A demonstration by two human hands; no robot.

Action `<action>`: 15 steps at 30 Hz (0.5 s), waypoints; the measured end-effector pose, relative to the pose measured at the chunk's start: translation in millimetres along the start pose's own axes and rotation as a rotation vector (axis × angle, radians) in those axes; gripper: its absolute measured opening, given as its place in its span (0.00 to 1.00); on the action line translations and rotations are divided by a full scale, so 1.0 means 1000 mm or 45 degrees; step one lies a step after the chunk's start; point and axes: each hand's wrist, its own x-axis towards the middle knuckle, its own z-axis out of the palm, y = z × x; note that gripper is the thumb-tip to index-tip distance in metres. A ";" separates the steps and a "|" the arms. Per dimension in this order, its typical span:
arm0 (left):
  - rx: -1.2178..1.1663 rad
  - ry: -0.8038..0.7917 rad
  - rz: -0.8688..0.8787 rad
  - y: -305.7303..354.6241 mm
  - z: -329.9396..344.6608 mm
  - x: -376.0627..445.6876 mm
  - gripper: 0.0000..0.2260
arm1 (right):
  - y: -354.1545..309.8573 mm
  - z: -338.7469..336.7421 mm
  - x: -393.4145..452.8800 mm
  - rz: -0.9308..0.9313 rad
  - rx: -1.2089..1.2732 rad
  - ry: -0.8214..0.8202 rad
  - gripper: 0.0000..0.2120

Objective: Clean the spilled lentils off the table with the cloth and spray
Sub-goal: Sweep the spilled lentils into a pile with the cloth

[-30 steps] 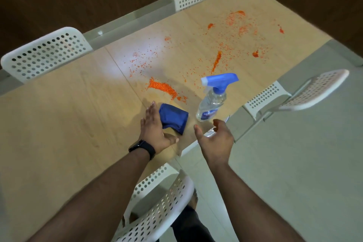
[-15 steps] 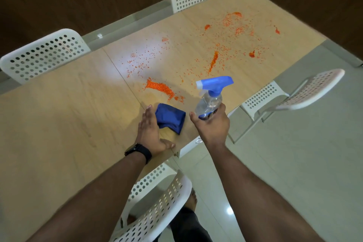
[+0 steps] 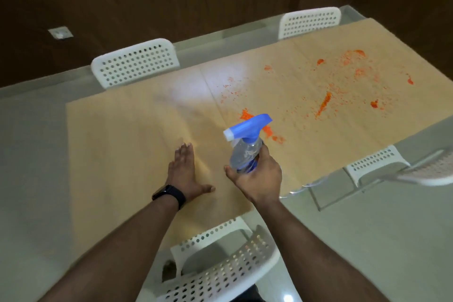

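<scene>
Orange lentils (image 3: 324,103) lie scattered over the right part of the wooden table (image 3: 122,142), with a thicker heap (image 3: 268,131) just beyond the bottle. My right hand (image 3: 259,176) grips a clear spray bottle (image 3: 245,152) with a blue trigger head, held tilted above the table near its front edge, nozzle pointing left. My left hand (image 3: 183,174) rests flat on the bare wood, fingers straight, a black watch on the wrist. The blue cloth does not show in this view.
White perforated chairs stand around the table: two at the far side (image 3: 136,62) (image 3: 310,22), one at the right (image 3: 377,164), one right below me (image 3: 220,270). Dark wood wall behind. Grey floor on both sides.
My right hand closed round the spray bottle and lifted it off the table. My left hand left the blue cloth and lies flat on the wood. The cloth has gone out of sight.
</scene>
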 end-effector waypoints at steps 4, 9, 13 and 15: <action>0.036 0.016 -0.093 -0.060 -0.020 -0.008 0.69 | -0.042 0.055 -0.004 -0.097 0.052 -0.224 0.35; 0.072 0.016 -0.218 -0.129 -0.041 -0.022 0.68 | -0.097 0.126 -0.012 -0.213 0.095 -0.406 0.37; 0.036 -0.002 -0.284 -0.173 -0.049 -0.030 0.68 | -0.135 0.170 -0.016 -0.243 0.147 -0.508 0.36; 0.007 -0.002 -0.305 -0.187 -0.052 -0.031 0.68 | -0.149 0.185 -0.017 -0.267 0.158 -0.536 0.36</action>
